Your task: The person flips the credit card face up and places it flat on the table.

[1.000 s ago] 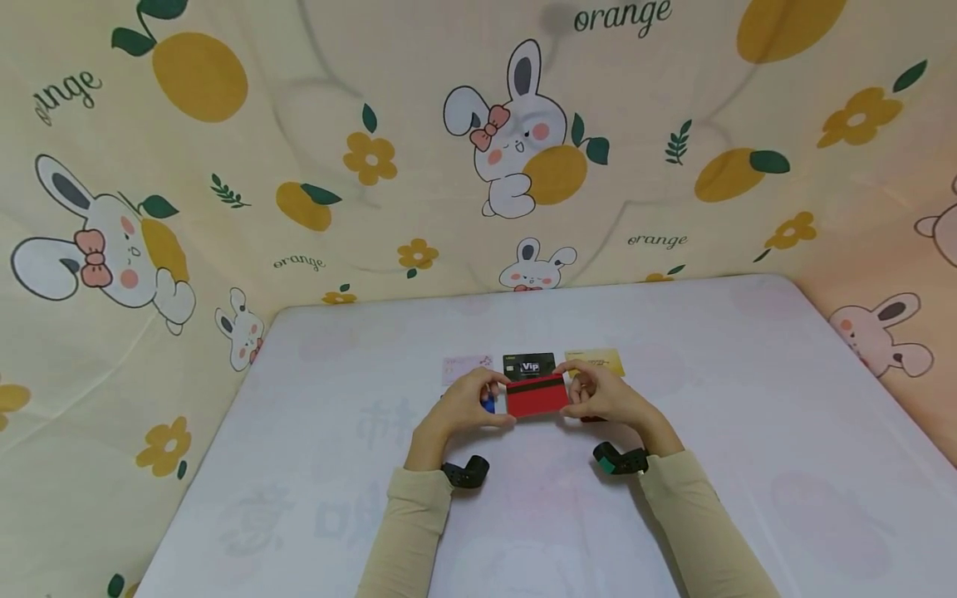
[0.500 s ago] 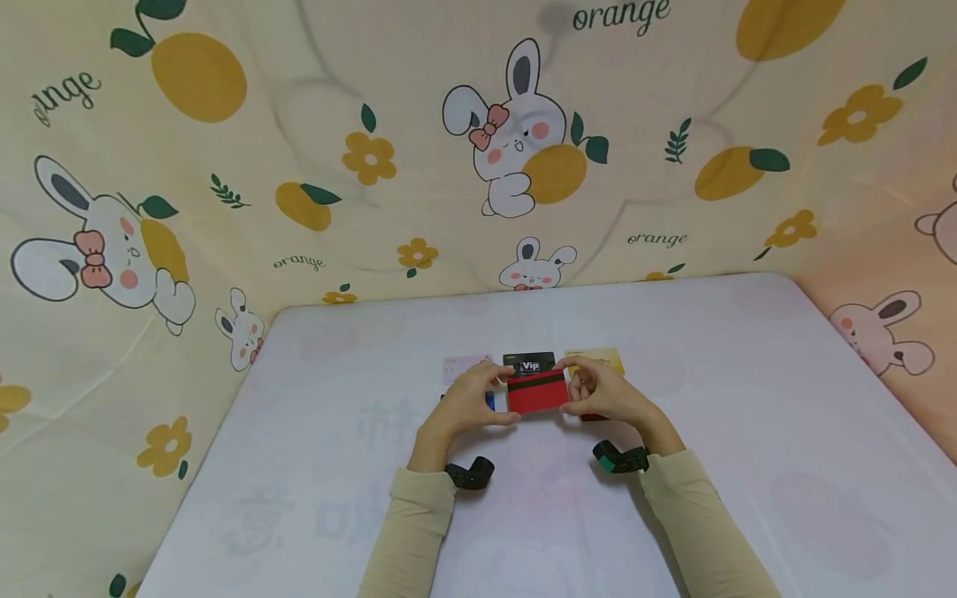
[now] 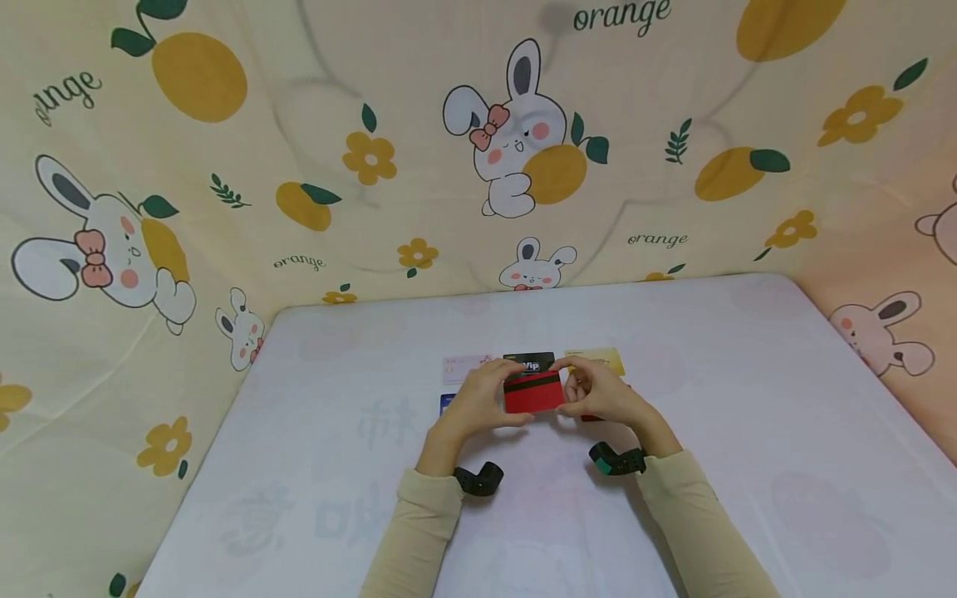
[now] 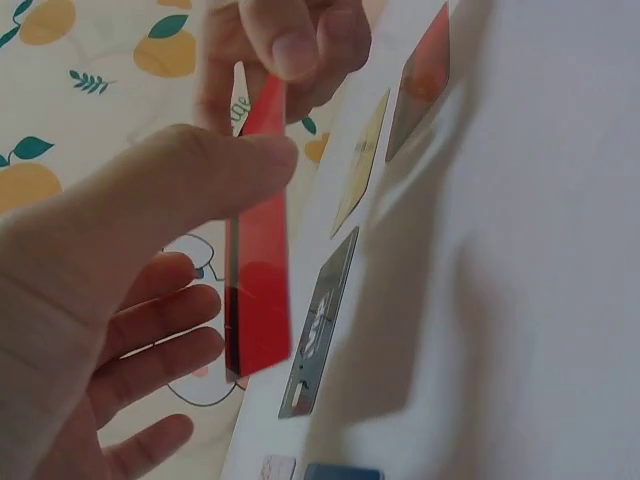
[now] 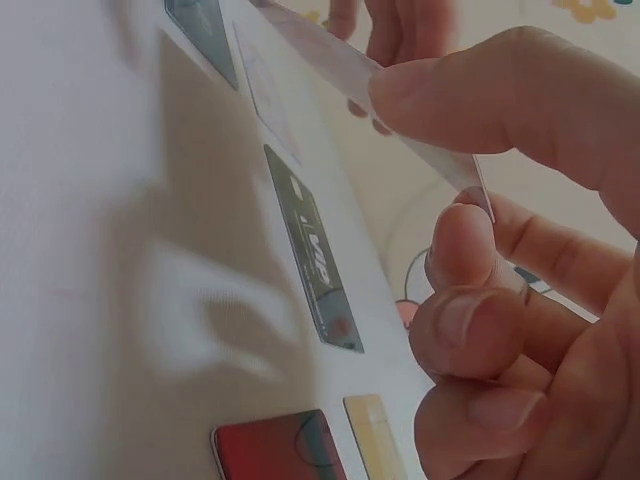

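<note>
In the head view, the left hand (image 3: 478,404) mostly hides the blue card (image 3: 446,402); the desk's (image 3: 546,540) near edge is cut off.

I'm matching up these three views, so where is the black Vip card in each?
Head: Vip card just below and right of centre, partly hidden behind the held red card.
Left wrist: Vip card below centre, right of the red card.
Right wrist: Vip card at centre.
Shared landmark: the yellow card, beside it in all three.

White table (image 3: 748,432); on it, pink card (image 3: 462,369); black card (image 5: 313,250); gold card (image 3: 601,359); blue card (image 3: 446,403); dark-red card (image 5: 275,448)
</note>
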{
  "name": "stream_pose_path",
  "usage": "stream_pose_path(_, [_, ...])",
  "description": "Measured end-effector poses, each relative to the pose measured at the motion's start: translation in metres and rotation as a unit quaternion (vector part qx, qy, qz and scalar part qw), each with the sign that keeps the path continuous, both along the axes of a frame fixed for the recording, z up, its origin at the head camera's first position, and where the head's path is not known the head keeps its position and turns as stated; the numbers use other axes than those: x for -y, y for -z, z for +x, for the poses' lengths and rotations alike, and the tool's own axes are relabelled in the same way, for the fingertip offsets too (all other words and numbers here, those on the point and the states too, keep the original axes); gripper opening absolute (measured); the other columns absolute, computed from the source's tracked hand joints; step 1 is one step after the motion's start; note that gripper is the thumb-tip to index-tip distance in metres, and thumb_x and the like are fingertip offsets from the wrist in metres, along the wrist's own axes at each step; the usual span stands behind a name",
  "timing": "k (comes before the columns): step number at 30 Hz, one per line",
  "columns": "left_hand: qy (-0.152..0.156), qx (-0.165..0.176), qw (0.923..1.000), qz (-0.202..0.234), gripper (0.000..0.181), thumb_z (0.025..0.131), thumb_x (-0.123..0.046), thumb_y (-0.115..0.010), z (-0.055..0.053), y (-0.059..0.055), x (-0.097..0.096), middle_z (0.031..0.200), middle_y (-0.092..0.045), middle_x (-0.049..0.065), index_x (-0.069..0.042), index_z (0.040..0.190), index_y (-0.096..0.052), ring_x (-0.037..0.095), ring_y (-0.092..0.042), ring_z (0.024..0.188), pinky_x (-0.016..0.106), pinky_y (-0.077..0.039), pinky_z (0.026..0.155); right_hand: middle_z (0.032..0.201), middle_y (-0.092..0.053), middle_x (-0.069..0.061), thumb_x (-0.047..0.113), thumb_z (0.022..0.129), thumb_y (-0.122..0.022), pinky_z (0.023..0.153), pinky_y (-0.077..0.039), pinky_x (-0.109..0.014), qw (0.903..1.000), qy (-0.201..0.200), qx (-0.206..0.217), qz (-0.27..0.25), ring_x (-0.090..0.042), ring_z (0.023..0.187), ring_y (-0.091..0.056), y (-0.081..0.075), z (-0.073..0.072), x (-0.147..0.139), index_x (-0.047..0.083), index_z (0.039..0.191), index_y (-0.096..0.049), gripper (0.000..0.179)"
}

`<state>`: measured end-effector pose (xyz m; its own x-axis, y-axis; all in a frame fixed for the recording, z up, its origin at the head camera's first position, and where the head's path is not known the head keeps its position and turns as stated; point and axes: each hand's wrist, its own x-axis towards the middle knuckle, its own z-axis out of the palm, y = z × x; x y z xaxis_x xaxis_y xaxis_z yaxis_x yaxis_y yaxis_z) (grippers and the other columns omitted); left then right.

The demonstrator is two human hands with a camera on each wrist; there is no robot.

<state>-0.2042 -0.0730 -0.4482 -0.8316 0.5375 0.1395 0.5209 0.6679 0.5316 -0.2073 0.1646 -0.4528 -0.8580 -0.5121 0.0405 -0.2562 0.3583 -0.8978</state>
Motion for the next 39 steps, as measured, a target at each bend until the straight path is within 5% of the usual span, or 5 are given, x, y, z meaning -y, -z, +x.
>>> stream_pose_path(13, [0.026, 0.019, 0.9988, 0.036, 0.066, 0.078, -0.026, -0.080, 0.005, -0.004, -0.009, 0.136, -0.057, 0.009, -0.008, 0.135, -0.053, 0.024, -0.054, 0.123, 0.039, -0.049, 0.100, 0.072, -0.057, -0.010, 0.001, 0.074, -0.077, 0.051, -0.043, -0.020, 0.9998, 0.006, 0.005, 0.017, -0.004, 0.054, -0.048, -0.005, 0.002, 0.006, -0.004, 0.120, -0.052, 0.053])
stream_pose_path(39, [0.025, 0.017, 0.9976, 0.062, 0.057, 0.081, -0.019, -0.077, 0.010, -0.008, -0.013, 0.134, -0.058, 0.009, -0.009, 0.133, -0.057, 0.024, -0.056, 0.120, 0.036, -0.052, 0.098, 0.072, -0.055, -0.010, 0.001, 0.073, -0.078, 0.046, -0.040, -0.019, 0.9999, 0.009, 0.004, 0.006, -0.004, 0.053, -0.045, -0.006, 0.005, 0.012, -0.004, 0.121, -0.052, 0.054])
